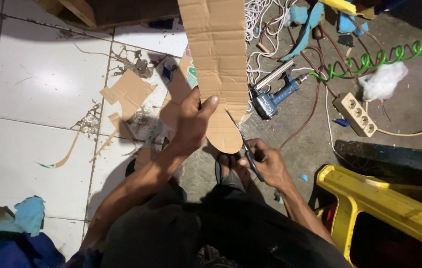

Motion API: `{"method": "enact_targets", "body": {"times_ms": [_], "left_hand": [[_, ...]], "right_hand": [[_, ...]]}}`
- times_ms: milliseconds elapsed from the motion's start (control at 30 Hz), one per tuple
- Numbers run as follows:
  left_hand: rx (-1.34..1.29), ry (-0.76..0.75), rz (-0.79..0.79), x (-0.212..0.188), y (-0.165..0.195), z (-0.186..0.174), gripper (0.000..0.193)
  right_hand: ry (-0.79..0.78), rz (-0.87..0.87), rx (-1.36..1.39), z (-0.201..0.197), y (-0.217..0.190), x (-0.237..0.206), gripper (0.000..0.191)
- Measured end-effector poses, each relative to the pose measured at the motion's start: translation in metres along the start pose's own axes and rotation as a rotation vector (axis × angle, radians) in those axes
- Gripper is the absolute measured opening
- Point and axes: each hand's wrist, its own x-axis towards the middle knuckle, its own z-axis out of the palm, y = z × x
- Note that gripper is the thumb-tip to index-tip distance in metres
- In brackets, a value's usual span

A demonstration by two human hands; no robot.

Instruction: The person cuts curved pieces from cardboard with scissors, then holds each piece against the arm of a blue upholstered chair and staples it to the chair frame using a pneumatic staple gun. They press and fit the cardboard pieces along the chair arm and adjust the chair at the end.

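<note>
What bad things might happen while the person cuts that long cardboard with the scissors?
The left hand grips the cardboard strip close to where the scissors in the right hand cut, so a slip might nick the thumb. The bare foot sits right under the blades and may get poked. The long strip already has creases and might bend, making the cut go crooked.

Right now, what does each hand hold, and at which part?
The left hand grips the long cardboard strip at its left edge, near the rounded lower end. The right hand holds scissors by the handles.
</note>
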Motion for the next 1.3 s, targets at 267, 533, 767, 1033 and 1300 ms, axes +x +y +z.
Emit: {"method": "enact_targets", "body": {"times_ms": [267,533,767,1033,1300], "left_hand": [[-0.029,0.061,0.019,-0.007,-0.006,0.009,0.024],[0.058,0.072,0.101,-0.013,0.001,0.013,0.024],[0.24,0.094,0.182,-0.016,0.013,0.013,0.023],[0.254,0.142,0.096,-0.017,0.016,0.012,0.018],[0.219,0.137,0.113,-0.019,0.005,0.016,0.021]], "right_hand": [[0.008,-0.051,0.149,0.018,0.018,-0.005,0.038],[-0.161,-0.055,0.371,0.018,0.012,-0.004,0.052],[-0.05,-0.025,0.17,0.024,0.014,-0.003,0.061],[-0.066,0.029,0.205,0.021,0.012,-0.003,0.056],[-0.056,-0.001,0.19,0.024,-0.001,0.005,0.052]]}}
